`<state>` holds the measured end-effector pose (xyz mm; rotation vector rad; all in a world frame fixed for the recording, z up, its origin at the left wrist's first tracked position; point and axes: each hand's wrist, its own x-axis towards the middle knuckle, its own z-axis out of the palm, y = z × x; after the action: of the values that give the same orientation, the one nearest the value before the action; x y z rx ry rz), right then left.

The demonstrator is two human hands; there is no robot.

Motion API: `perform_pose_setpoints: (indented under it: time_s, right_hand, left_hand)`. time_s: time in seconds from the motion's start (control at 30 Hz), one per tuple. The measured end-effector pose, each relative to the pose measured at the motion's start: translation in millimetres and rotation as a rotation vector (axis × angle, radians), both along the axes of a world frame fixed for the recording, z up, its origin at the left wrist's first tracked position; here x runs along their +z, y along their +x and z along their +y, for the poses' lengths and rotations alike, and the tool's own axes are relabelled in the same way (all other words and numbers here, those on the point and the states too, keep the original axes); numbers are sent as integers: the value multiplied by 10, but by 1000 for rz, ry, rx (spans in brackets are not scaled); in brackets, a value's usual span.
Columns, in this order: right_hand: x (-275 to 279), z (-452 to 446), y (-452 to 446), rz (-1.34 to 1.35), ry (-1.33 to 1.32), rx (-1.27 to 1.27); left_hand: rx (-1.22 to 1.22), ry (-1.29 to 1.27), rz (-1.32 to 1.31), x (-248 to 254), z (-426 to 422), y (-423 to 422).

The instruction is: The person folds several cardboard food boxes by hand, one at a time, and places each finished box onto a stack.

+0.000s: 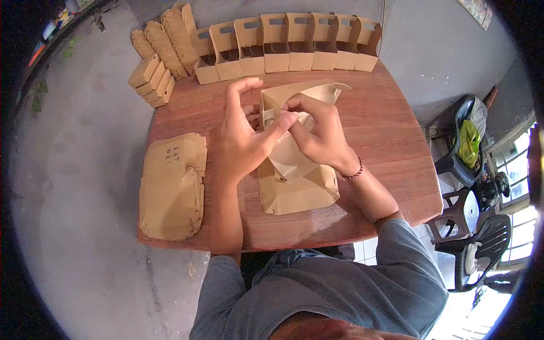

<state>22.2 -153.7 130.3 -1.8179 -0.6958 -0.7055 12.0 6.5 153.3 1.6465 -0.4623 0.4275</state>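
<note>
A partly folded brown cardboard box (292, 156) sits in front of me on the wooden table, its panels raised at angles. My left hand (243, 133) is at its left side, the thumb reaching inside and the other fingers outside the wall, the index finger raised. My right hand (320, 130) is closed, pinching a flap within the box; its fingertips meet the left thumb. What exactly lies between the fingertips is partly hidden. To the left of the box lies a stack of flat cardboard blanks (170, 192) with cut-out lettering on the top one.
A row of folded cardboard carriers (277, 56) with handle holes lines the far edge of the table (391, 136). At the far left are small closed boxes (152, 82) and stacked cardboard pieces (164, 48). Black chairs (481, 243) and a stool (462, 212) stand to the right.
</note>
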Motion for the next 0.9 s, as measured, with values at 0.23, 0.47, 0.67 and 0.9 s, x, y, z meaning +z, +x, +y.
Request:
perform_pose_setpoints:
  time_s: [0.23,0.47,0.67,0.9]
  right_hand:
    - [54,35,-35,117,13,35]
    - [40,42,-47,133,73,36]
    - [-54,45,14,110,186,-31]
    - [-78,88,69,273,192,20]
  left_hand:
    - [-134,-15,85,3,68,26]
    - [-64,28,-41,22,71,-4]
    - [256,240,-318,-68,13,13]
    - [472,447,-416,-145,-39,140]
